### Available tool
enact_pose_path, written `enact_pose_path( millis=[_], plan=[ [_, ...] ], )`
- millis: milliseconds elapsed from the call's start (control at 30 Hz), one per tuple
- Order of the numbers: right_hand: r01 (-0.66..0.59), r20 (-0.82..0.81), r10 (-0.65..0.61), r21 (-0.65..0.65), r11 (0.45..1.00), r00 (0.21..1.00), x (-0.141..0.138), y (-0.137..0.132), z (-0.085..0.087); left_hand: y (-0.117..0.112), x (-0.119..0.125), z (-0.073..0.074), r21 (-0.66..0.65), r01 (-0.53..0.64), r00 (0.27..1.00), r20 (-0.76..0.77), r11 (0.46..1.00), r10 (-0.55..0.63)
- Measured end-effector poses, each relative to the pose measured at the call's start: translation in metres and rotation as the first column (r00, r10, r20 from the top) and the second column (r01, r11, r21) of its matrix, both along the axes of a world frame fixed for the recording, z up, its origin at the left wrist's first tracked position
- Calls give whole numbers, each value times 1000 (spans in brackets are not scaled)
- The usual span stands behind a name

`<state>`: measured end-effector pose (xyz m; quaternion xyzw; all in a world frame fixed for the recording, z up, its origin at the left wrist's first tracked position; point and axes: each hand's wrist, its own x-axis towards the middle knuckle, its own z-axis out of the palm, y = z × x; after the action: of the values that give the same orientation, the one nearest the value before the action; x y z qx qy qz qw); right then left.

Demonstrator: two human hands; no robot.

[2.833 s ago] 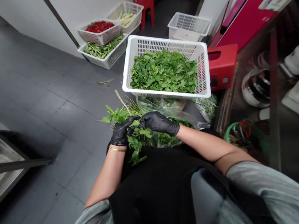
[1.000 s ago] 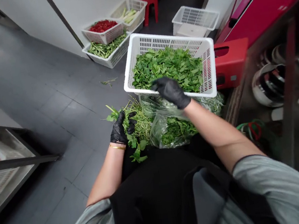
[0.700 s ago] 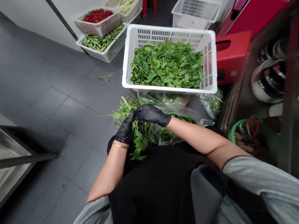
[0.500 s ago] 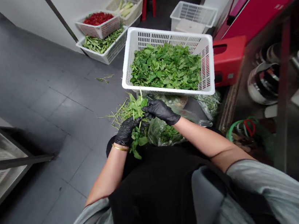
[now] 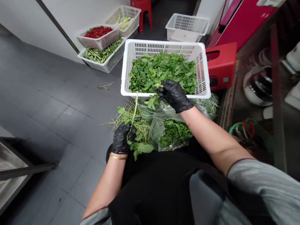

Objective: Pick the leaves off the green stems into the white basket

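Observation:
Both hands wear black gloves. My left hand (image 5: 124,135) is closed around leafy green stems (image 5: 141,147), with one pale stalk sticking up past the fingers. At the near rim of a white plastic basket (image 5: 204,70), my right hand (image 5: 174,93) pinches a sprig of green leaves (image 5: 160,84). Picked green leaves (image 5: 165,68) fill the bottom of that basket. Below it, a clear plastic bag (image 5: 156,128) holds more leafy greens (image 5: 173,131). Behind my left hand lies a heap of thin bare stalks (image 5: 141,128).
Behind on the floor stand baskets of red chillies (image 5: 98,32), green beans (image 5: 100,54) and pale stalks (image 5: 123,22). A red stool (image 5: 141,6) and a white basket (image 5: 186,24) are farther back. Red plastic (image 5: 225,65) adjoins the leaf basket. Metal shelving (image 5: 277,103) runs along the right.
My right hand has moved away from my left, up and right to the basket's rim, carrying a sprig. My left hand has shifted slightly down, keeping its stems. The camera view has tilted a little.

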<state>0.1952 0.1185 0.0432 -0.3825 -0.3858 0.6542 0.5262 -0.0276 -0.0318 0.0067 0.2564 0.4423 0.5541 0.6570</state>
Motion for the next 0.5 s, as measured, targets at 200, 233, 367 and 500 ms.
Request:
enact_pose_path(
  millis=[200, 233, 367, 500],
  plan=[
    [-259, -267, 206, -180, 949, 941, -1, -2, -3, 5, -22, 12, 64, -132, 987, 98, 989, 126],
    [-321, -290, 255, -211, 923, 923, -5, -6, -6, 8, -19, 16, 83, -142, 989, 52, 986, 138],
    [-506, -329, 409, -306, 806, 851, -28, -31, -23, 22, 1, 27, 42, -68, 981, -179, 997, 75],
    [-549, -255, 487, -352, 758, 835, -44, -49, -33, 33, 11, 22, -44, 56, 914, -401, 997, -69]
  ],
)
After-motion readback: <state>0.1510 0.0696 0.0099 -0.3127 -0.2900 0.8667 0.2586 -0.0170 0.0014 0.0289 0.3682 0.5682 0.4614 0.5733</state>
